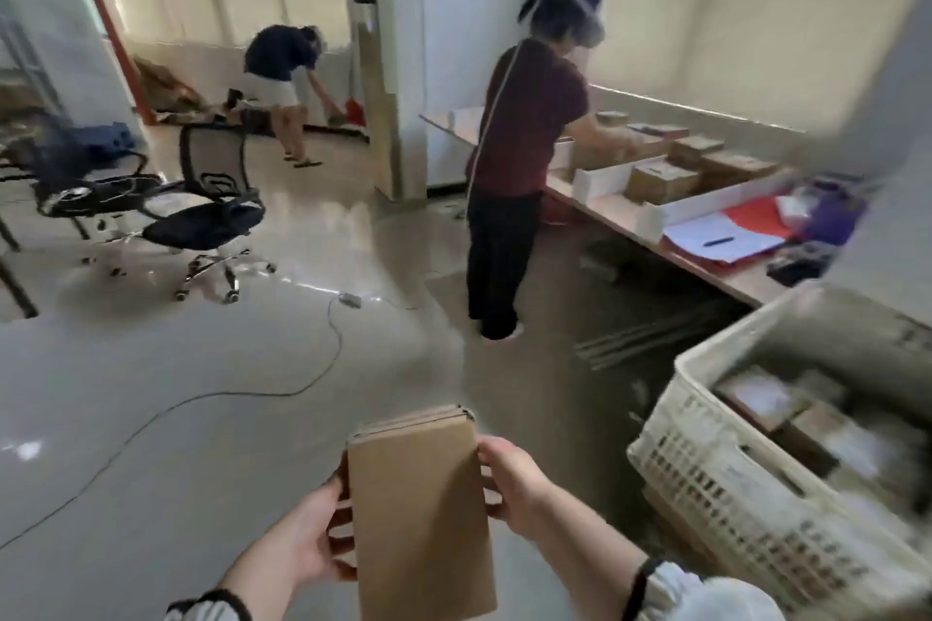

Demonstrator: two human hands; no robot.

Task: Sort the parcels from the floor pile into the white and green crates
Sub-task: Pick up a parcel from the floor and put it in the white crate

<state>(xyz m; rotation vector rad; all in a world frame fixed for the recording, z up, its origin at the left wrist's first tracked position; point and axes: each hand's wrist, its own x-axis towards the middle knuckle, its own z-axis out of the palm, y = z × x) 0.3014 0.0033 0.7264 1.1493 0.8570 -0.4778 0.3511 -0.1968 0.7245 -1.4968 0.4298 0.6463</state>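
The left hand (307,535) and the right hand (509,489) hold one flat brown cardboard parcel (418,509) between them, low in the middle of the view and above the floor. The left hand grips its left edge with the fingers curled around it, and the right hand grips the right edge near the top. The parcel's long side points away from the person. Just to the right of the hands stands the white crate (706,469), with a wall full of holes. Some parcels (787,408) lie inside it, but they are blurred.

Further away, a thin cable (328,348) runs across the shiny floor (201,393). Behind it, on the left, is a black office chair (212,212). On the right, a person in a dark red shirt (524,126) stands at a long surface (615,212) that carries cardboard boxes (660,182) and papers (716,240). At the far end another person (280,66) bends down beside a tall white air conditioner (388,66).
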